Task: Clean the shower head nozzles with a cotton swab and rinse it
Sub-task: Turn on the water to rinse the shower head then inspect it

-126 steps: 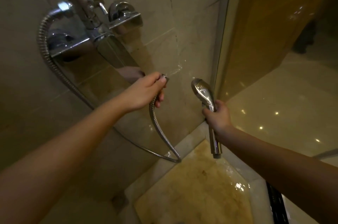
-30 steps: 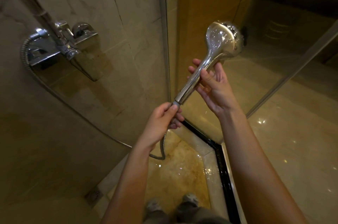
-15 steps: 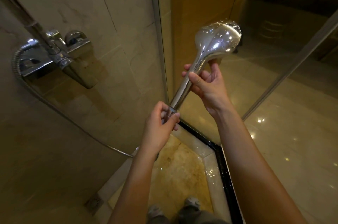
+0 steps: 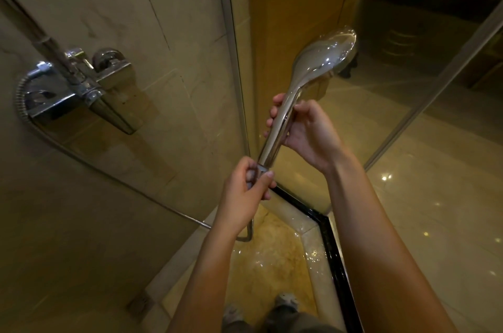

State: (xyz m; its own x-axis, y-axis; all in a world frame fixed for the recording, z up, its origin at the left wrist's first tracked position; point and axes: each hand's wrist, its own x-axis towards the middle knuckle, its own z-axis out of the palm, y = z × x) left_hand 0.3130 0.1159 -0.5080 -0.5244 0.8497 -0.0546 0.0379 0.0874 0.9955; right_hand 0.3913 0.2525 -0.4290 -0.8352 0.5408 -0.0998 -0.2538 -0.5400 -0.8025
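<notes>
1. The tiled wall (image 4: 122, 19) carries the mixer tap (image 4: 79, 93) on our left; the hose (image 4: 109, 172) loops from it down and across to our hands.
2. The shower head (image 4: 324, 58) is held up and tilted in front of the glass screen (image 4: 272, 6); its chrome back faces us and the nozzles point away; we judge it light and rigid, slippery when wet, best gripped round the slim handle, with the hose dragging at its foot.
3. Our right hand (image 4: 307, 131) wraps the handle, fingers curled behind, thumb in front.
4. Our left hand (image 4: 245, 191) pinches the nut (image 4: 262, 168) at the handle's foot between thumb and fingers.
5. Four seconds back the head hung low by the wall, the left hand gripping the hose; now the head is raised; over the last half second little shifts.
6. We see no cotton swab.
</notes>
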